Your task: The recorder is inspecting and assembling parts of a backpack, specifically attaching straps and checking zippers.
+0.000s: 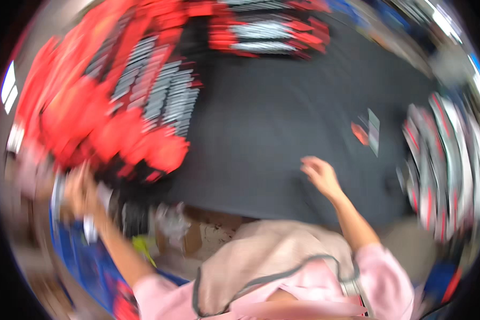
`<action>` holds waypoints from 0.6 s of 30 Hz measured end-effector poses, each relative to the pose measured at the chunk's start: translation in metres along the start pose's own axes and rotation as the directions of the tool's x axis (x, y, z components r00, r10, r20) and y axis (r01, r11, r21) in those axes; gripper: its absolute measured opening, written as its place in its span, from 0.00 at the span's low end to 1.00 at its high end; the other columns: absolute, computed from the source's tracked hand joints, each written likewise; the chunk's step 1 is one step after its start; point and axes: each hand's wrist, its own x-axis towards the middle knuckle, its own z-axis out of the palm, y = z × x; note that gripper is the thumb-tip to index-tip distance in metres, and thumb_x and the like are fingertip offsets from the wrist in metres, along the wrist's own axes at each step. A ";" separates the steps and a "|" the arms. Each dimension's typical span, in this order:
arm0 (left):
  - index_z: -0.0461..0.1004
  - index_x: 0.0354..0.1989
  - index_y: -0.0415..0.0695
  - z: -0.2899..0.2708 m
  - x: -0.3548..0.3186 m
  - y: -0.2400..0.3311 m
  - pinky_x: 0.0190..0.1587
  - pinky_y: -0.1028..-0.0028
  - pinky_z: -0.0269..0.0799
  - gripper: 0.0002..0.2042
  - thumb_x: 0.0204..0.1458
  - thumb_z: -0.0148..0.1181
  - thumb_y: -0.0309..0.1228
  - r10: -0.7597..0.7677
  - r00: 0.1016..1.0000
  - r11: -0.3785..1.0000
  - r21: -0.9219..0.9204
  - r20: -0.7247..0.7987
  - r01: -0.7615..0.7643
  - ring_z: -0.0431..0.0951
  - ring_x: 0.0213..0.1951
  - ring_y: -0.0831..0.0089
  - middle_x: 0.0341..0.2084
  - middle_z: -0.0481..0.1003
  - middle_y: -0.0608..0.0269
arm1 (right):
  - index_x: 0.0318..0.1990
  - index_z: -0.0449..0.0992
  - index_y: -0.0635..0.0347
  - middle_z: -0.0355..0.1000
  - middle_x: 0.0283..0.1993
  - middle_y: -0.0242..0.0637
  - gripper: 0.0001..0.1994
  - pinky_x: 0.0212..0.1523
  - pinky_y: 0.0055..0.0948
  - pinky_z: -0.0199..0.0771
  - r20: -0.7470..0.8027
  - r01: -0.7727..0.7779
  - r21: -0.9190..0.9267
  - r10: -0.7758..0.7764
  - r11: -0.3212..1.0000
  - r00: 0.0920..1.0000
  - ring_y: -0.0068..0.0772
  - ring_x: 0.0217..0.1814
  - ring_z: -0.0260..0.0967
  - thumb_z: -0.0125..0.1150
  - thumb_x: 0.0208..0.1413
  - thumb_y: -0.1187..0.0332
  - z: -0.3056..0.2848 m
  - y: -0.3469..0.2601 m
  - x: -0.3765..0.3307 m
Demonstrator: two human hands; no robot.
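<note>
My left hand (81,189) is at the far left, by the lower end of a large pile of red fabric pieces (98,114) with grey striped parts. Motion smears its fingers, so whether they grip anything cannot be made out. Something white (90,228) shows beside that wrist. Over the near part of the black table (261,128), my right hand (321,175) is held with fingers loosely bent and a little apart. Nothing shows in it.
More red and grey pieces (269,32) lie stacked at the table's far side. Toward the right are a small orange piece (359,133) and a pale flat strip (374,132). Grey bundles with red edging (437,165) stand at the right. An open cardboard box (210,229) sits below the near edge.
</note>
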 end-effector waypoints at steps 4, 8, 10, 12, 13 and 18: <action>0.76 0.30 0.32 0.006 -0.100 0.095 0.43 0.65 0.73 0.07 0.59 0.53 0.21 -0.080 0.916 0.929 -0.305 0.393 0.211 0.76 0.35 0.62 0.28 0.76 0.51 | 0.47 0.75 0.64 0.77 0.43 0.48 0.14 0.48 0.37 0.73 -0.098 0.120 -0.115 -0.132 0.986 0.986 0.43 0.45 0.76 0.56 0.57 0.65 -0.037 0.016 -0.020; 0.79 0.38 0.33 0.056 -0.188 0.207 0.47 0.65 0.74 0.06 0.55 0.58 0.22 0.100 0.626 0.699 -0.502 0.773 0.508 0.77 0.44 0.58 0.41 0.76 0.47 | 0.42 0.77 0.65 0.77 0.38 0.46 0.11 0.44 0.37 0.74 -0.460 0.148 -0.120 -0.187 0.982 0.868 0.43 0.42 0.76 0.58 0.57 0.68 -0.102 0.006 -0.063; 0.79 0.37 0.33 0.075 -0.188 0.239 0.45 0.65 0.75 0.06 0.55 0.58 0.21 0.249 0.603 0.676 -0.581 0.758 0.452 0.78 0.42 0.57 0.39 0.77 0.47 | 0.41 0.78 0.63 0.77 0.37 0.43 0.08 0.41 0.34 0.74 -0.691 0.161 -0.393 -0.406 0.906 0.598 0.39 0.39 0.75 0.60 0.55 0.71 -0.150 0.010 -0.077; 0.78 0.37 0.33 0.083 -0.173 0.275 0.44 0.66 0.75 0.05 0.55 0.58 0.21 0.238 0.608 0.640 -0.593 0.758 0.489 0.78 0.40 0.57 0.38 0.77 0.48 | 0.42 0.79 0.61 0.76 0.39 0.41 0.08 0.42 0.32 0.73 -0.777 -0.004 -0.550 -0.510 0.835 0.369 0.36 0.40 0.74 0.62 0.54 0.73 -0.220 0.018 -0.089; 0.78 0.37 0.33 0.087 -0.163 0.290 0.44 0.66 0.75 0.05 0.54 0.58 0.20 0.233 0.621 0.629 -0.603 0.748 0.490 0.78 0.40 0.57 0.36 0.77 0.49 | 0.42 0.79 0.60 0.76 0.39 0.41 0.09 0.45 0.33 0.72 -0.798 -0.098 -0.582 -0.545 0.807 0.259 0.38 0.42 0.73 0.62 0.53 0.73 -0.258 0.025 -0.096; 0.78 0.34 0.33 0.123 -0.148 0.320 0.42 0.65 0.74 0.04 0.54 0.57 0.19 0.166 0.670 0.643 -0.594 0.724 0.484 0.78 0.38 0.58 0.34 0.77 0.52 | 0.51 0.73 0.56 0.67 0.55 0.41 0.20 0.56 0.42 0.63 -0.641 -0.754 -0.539 -0.763 0.376 0.077 0.47 0.55 0.64 0.67 0.49 0.67 -0.425 0.042 -0.136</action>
